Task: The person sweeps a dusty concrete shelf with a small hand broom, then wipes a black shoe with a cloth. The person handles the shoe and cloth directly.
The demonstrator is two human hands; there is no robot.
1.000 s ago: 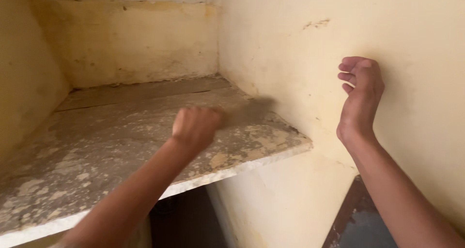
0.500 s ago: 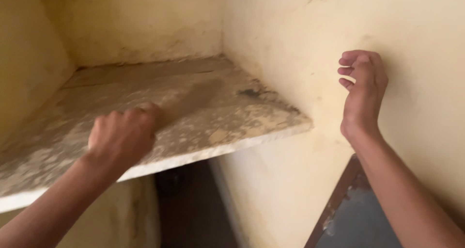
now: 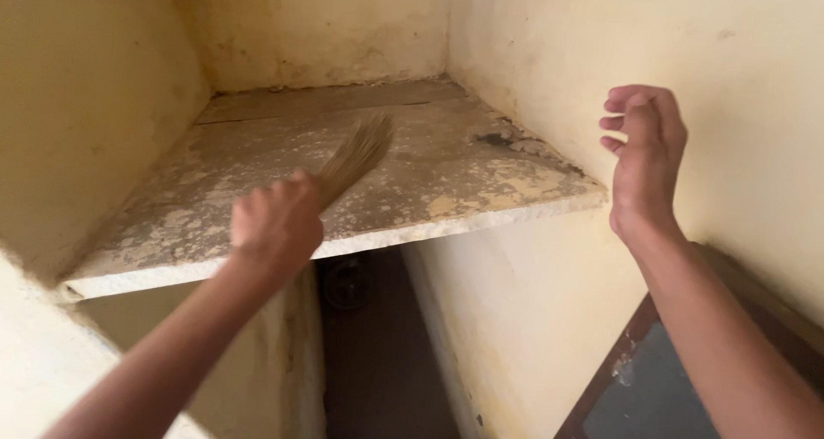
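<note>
Left hand [image 3: 276,220] — fingers clamped on small straw brush [image 3: 354,157], bristles blurred, angled toward 1 o'clock over dusty stone shelf [image 3: 481,194]. Right hand [image 3: 645,160] — at 3 o'clock, empty, fingers loosely curled, apart, beside yellow wall [image 3: 730,53].

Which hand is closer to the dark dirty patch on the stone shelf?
Right. The right hand hovers beside the dark patch by the wall; the left hand, gripping a straw brush, is at the shelf's front edge, farther.
</note>
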